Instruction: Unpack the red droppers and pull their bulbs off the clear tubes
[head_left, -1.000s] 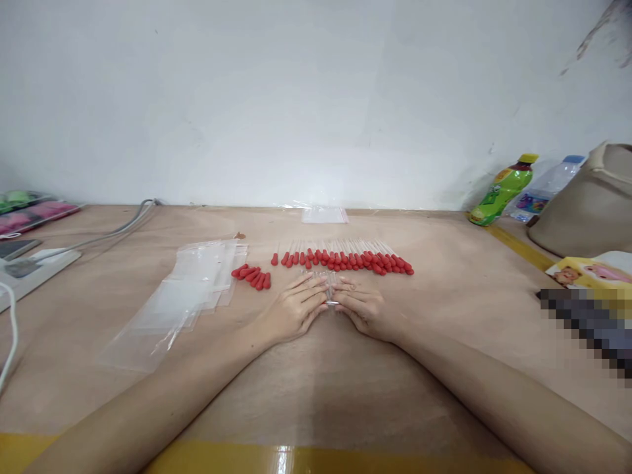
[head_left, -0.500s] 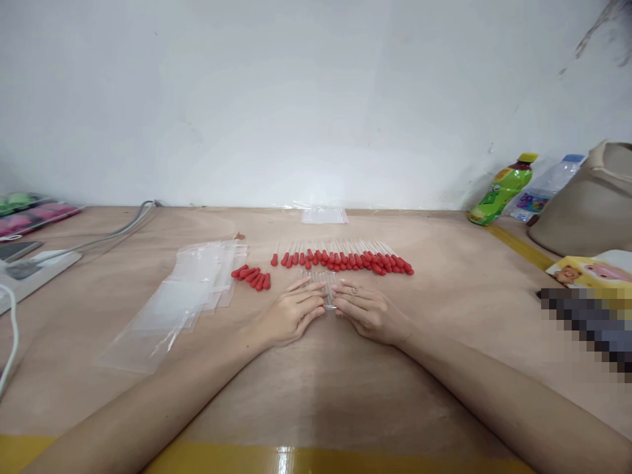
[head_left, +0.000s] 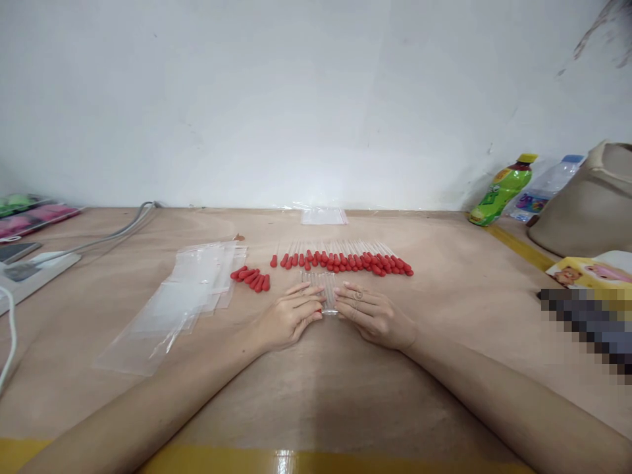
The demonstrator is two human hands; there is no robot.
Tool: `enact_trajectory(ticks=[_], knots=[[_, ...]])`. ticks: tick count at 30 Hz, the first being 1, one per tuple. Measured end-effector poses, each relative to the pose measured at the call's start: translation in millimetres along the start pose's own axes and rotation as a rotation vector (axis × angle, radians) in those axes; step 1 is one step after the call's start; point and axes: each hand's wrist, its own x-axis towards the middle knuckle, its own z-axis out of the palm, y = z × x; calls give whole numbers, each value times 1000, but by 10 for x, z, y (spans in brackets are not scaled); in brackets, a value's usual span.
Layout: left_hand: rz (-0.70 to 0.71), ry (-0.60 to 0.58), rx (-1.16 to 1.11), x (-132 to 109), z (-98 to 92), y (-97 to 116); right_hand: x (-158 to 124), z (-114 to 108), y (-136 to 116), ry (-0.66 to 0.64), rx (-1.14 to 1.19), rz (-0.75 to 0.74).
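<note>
My left hand (head_left: 292,317) rests on the table with its fingers closed together, and a bit of red rubber bulb (head_left: 319,311) shows at its thumb and fingertips. Opposite it, my right hand (head_left: 378,317), with a ring on one finger, is closed at the end of a clear glass tube (head_left: 330,313) that lies crosswise between both hands. Just beyond, several loose glass tubes (head_left: 318,280) lie side by side, partly covered by my fingers. Farther back stretches a row of glass droppers with red bulbs (head_left: 345,261). Several loose red bulbs (head_left: 254,278) lie left of my left hand.
Clear plastic bags (head_left: 172,303) are fanned out at left. Another bag (head_left: 324,216) lies by the wall. A power strip (head_left: 44,263) with cables sits far left. At right stand a green bottle (head_left: 503,191), a clear bottle (head_left: 536,197) and a beige bag (head_left: 582,204).
Both hands have drawn slightly apart and toward me, with the crosswise tube between them showing a little lower. The row of droppers and the loose bulbs stay put.
</note>
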Motion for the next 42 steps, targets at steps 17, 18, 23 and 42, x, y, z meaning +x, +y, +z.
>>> enact_trajectory(ticks=[17,18,23,42], knots=[[-332,248,185,-5,-374,-201,-113,23,132,15,-124,417],[-429,228,211,7,-475,-275,-109,20,126,3,-141,444],[-855,31,293,-4,-957,-608,-65,-1,93,-87,-140,533],[-812,-261,426,-52,-691,-531,67,77,41,-85,-108,573]])
